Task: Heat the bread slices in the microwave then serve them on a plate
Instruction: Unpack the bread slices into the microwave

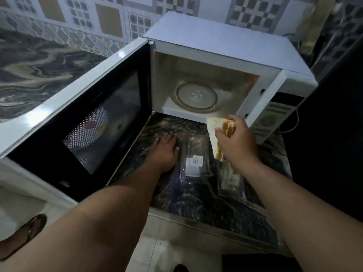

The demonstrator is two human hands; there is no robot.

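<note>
1. The right hand (234, 139) is gripping a stack of bread slices (217, 137), fingers curled round them, just in front of the microwave (216, 46) opening.
2. The left hand (166, 149) is lying flat, fingers straight, on the marble counter (196, 201).
3. A clear plastic package (193, 158) is lying between the hands.
4. The microwave door (82, 114) is standing wide open left of the left hand; the glass turntable (196, 96) is sitting beyond both hands.

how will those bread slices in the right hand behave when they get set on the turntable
The bread slices, gripped as a stack by the right hand, look thin and soft, so they probably flex, dent and weigh little. On the flat glass turntable they should lie still, not roll.
</note>
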